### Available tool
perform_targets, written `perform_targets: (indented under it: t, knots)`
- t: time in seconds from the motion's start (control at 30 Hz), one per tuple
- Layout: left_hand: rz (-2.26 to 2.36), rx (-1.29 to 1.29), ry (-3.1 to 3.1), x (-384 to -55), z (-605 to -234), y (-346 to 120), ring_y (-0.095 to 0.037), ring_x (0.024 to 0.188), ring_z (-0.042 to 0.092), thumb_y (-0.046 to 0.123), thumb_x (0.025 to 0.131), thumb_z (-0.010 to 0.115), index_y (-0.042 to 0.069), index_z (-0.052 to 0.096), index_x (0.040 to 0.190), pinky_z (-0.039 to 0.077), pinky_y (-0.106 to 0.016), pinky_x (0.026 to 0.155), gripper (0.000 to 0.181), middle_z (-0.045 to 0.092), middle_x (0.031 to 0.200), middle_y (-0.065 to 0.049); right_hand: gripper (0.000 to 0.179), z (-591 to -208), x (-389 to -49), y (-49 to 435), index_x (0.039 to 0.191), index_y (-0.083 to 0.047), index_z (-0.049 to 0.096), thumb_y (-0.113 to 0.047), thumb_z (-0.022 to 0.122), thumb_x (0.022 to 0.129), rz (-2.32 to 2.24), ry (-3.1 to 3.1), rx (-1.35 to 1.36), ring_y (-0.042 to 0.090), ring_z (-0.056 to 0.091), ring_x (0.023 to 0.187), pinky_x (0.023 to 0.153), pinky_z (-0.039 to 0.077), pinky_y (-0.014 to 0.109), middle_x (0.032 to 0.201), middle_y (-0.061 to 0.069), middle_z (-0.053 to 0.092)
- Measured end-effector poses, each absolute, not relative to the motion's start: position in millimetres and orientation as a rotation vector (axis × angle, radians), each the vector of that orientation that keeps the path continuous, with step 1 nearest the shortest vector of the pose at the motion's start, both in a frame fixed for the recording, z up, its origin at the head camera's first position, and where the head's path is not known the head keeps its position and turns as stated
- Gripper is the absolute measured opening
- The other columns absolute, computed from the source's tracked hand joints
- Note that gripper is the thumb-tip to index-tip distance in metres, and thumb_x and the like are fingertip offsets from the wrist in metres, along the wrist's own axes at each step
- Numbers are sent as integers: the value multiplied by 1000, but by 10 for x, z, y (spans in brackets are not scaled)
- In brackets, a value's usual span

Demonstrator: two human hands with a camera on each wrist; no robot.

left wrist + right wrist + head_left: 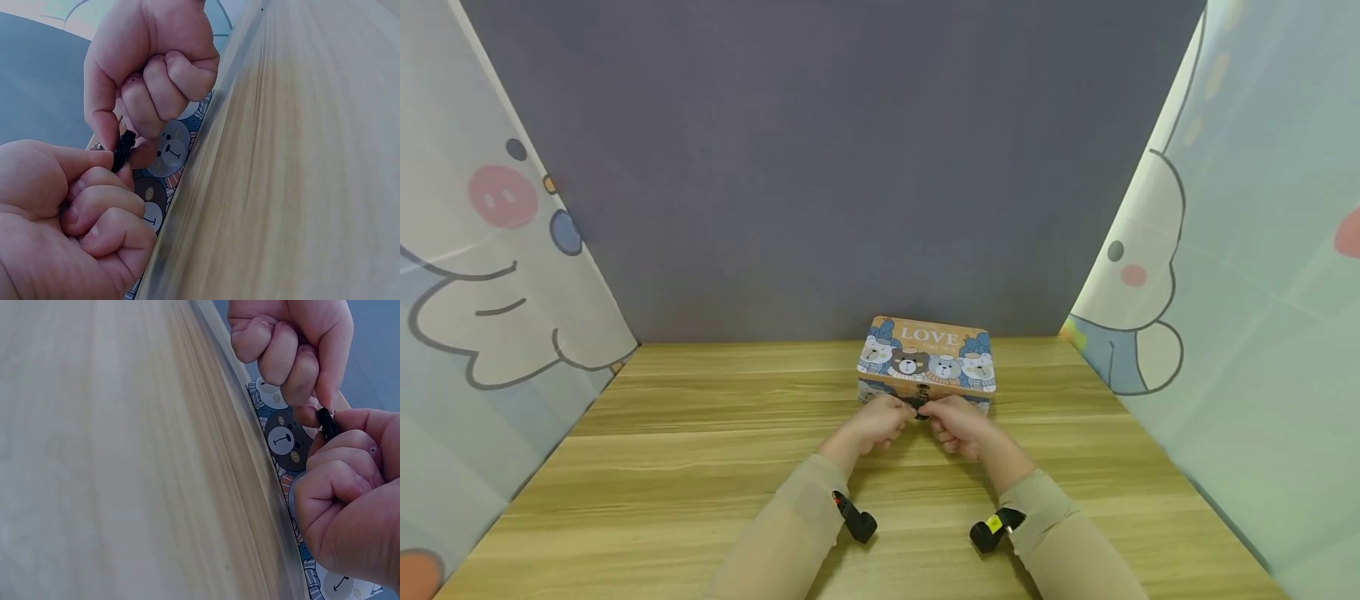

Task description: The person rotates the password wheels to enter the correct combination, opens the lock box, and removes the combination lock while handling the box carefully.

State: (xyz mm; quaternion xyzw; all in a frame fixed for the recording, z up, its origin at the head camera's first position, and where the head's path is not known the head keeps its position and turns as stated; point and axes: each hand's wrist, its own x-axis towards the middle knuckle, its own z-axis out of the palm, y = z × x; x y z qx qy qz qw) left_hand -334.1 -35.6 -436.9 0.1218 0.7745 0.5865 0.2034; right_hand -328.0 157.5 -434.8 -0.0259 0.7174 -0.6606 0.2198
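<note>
A lidded tin box (pixel 927 354) printed with cartoon bears and the word LOVE sits toward the back of the table, its lid down. At the middle of its front is a metal clasp (pixel 922 388), with a small black piece (pixel 123 150) just below it, mostly covered by fingers; I cannot tell its kind. My left hand (pixel 880 419) pinches this piece between thumb and forefinger from the left. From the right, my right hand (pixel 958 425) pinches it the same way. In both wrist views the remaining fingers are curled into the palms.
The box stands on a wood-grain table (pixel 700 467), near a dark grey back panel (pixel 850 167). Pale cartoon-printed curtains (pixel 467 333) hang along the left and right sides. A black wrist camera (pixel 855 518) is strapped to each forearm.
</note>
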Motion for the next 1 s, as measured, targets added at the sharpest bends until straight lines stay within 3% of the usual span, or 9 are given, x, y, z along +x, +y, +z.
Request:
perform_targets:
  t: [0.47,0.7,1.0]
  knots:
    - [1630,344,2147,-3339,-4352,-370,-9,42,20,16,106,49,-10,66,111,23,-26,42,31,28,54,4,25,-4346,-3280,1558,109,4,60,-18,57,99,-1832,1981,-72,9,18,45,42,19,23,56,-3,30]
    - [1634,348,2144,-3336,-4350,-354,-9,42,20,17,107,49,-13,64,102,22,-26,42,33,28,53,4,23,-4335,-3277,1555,107,3,61,-18,56,100,-1833,1978,-64,9,20,45,42,20,23,56,-3,32]
    - [1636,348,2142,-3315,-4331,-342,-9,42,21,16,107,49,-8,58,89,23,-26,42,31,28,53,4,25,-4340,-3273,1556,106,4,61,-19,55,100,-1832,1978,-67,8,19,44,42,19,22,55,-4,31]
